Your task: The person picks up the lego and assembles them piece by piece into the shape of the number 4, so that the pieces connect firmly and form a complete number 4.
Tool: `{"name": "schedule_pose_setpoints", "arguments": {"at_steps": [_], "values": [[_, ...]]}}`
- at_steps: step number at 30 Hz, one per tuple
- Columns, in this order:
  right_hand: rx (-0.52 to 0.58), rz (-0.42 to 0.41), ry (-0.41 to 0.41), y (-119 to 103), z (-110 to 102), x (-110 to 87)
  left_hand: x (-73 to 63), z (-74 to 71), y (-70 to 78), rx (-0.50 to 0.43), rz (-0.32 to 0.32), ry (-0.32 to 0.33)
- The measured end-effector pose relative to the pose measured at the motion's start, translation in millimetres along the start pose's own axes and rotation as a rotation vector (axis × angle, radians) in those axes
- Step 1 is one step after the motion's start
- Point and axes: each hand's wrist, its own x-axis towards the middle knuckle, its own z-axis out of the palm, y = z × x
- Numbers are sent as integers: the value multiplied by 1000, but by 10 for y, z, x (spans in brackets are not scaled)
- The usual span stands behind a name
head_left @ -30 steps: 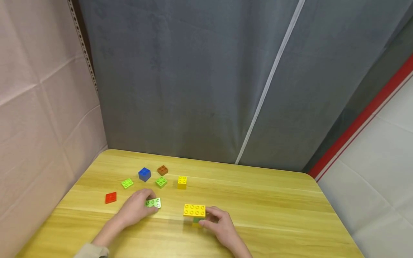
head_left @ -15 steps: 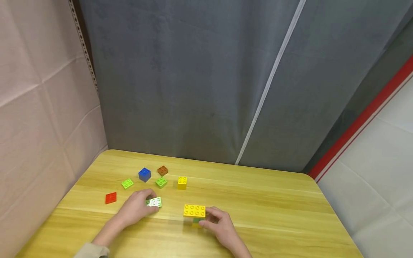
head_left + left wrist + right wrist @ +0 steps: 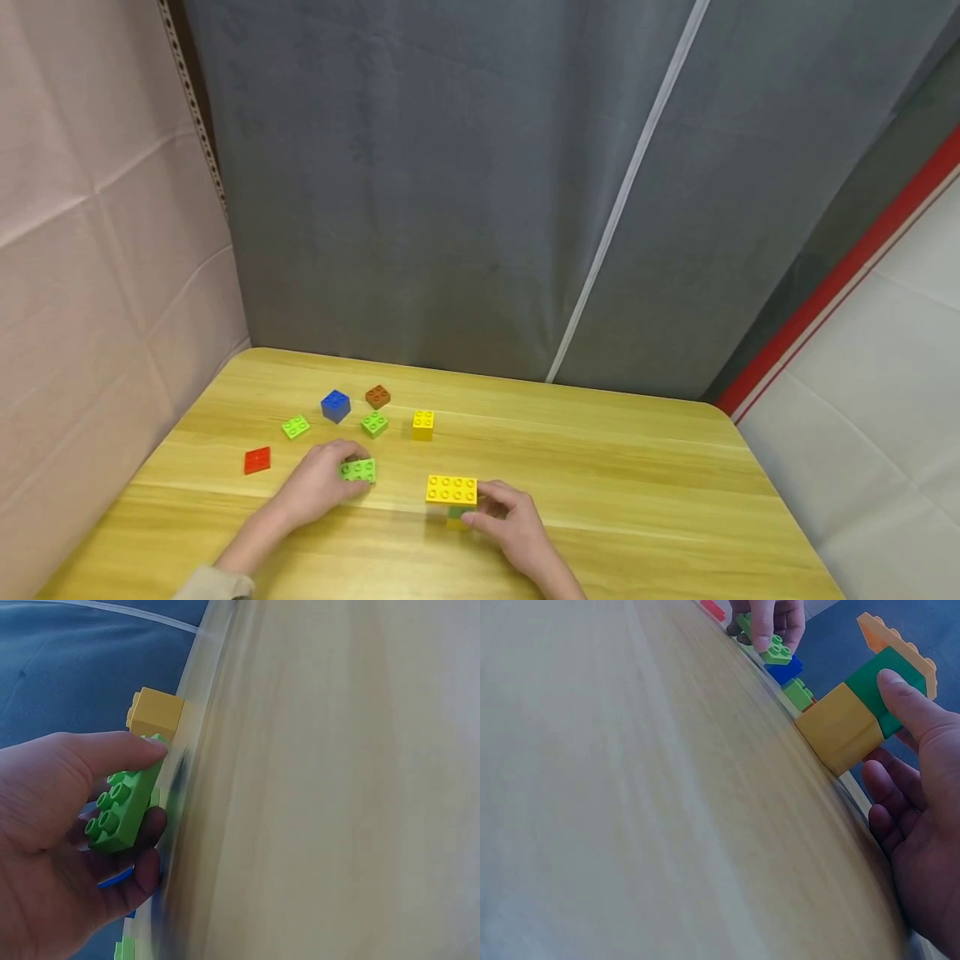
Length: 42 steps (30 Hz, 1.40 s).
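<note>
Nearest the left edge of the table (image 3: 637, 500) lies a flat red piece (image 3: 257, 460); a flat lime piece (image 3: 296, 427) sits farther back, towards the far-left corner. My left hand (image 3: 318, 483) pinches a green brick (image 3: 358, 471) in front of a blue block (image 3: 336, 406), a lime block (image 3: 374, 424) and, closer to the far edge, a brown block (image 3: 378, 397). A yellow block (image 3: 423, 426) follows. Towards the near edge, my right hand (image 3: 513, 525) grips a stack (image 3: 459, 501), thumb on its green middle, a yellow plate (image 3: 452, 489) overhanging leftward on top.
</note>
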Motion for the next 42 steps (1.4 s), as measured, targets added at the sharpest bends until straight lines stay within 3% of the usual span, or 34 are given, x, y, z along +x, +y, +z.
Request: {"name": "schedule_pose_setpoints", "arguments": {"at_steps": [4, 9, 17, 31, 42], "values": [[0, 2, 5, -14, 3, 2, 2, 6, 44, -56, 5, -5], [-11, -2, 7, -24, 3, 4, 32, -4, 133, -195, -16, -26], [-13, -2, 5, -25, 0, 1, 36, -55, 353, -411, -32, -124], [-4, 6, 20, -33, 1, 10, 10, -96, 677, -486, 23, -186], [-13, -7, 14, -18, 6, 4, 12, 9, 748, -448, 68, -185]]}}
